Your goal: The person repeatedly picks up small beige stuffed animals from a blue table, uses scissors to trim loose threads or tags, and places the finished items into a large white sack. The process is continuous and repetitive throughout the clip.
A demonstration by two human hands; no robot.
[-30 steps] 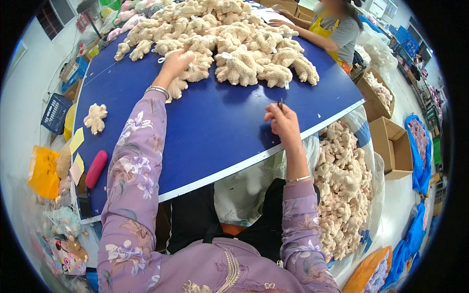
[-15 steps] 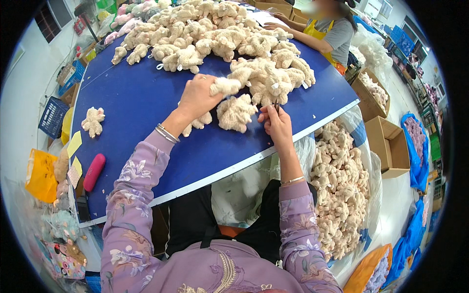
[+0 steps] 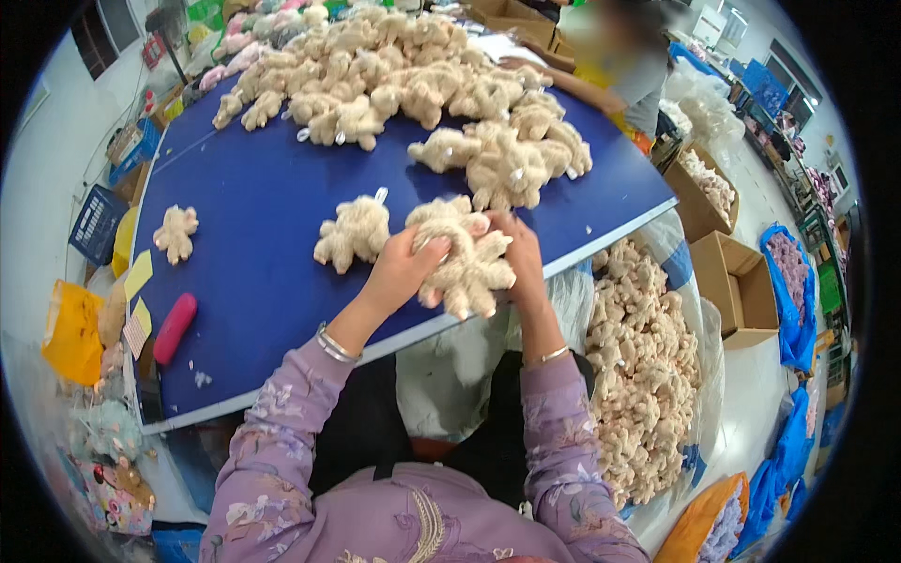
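Observation:
Over the table's near edge, a cream plush toy (image 3: 481,266) with stubby limbs is held between my hands. My left hand (image 3: 402,270) grips its left side, thumb on top. My right hand (image 3: 521,251) is closed at its upper right edge; its fingertips are partly hidden, and no tool shows in it. Just left of my hands, another cream plush toy (image 3: 355,233) with a small white tag lies on the blue table (image 3: 272,310). Beyond them is a cluster of the same toys (image 3: 511,169).
A large heap of cream toys (image 3: 375,70) covers the far table. At left lie a single toy (image 3: 175,233) and a pink case (image 3: 175,328). A big bag of toys (image 3: 643,375) stands at right by a cardboard box (image 3: 737,291). Across the table is another person (image 3: 610,75).
My hands have come together nearer to me, with a toy now between them. The small dark pointed tool seen in my right hand is out of sight. One toy lies by itself at left.

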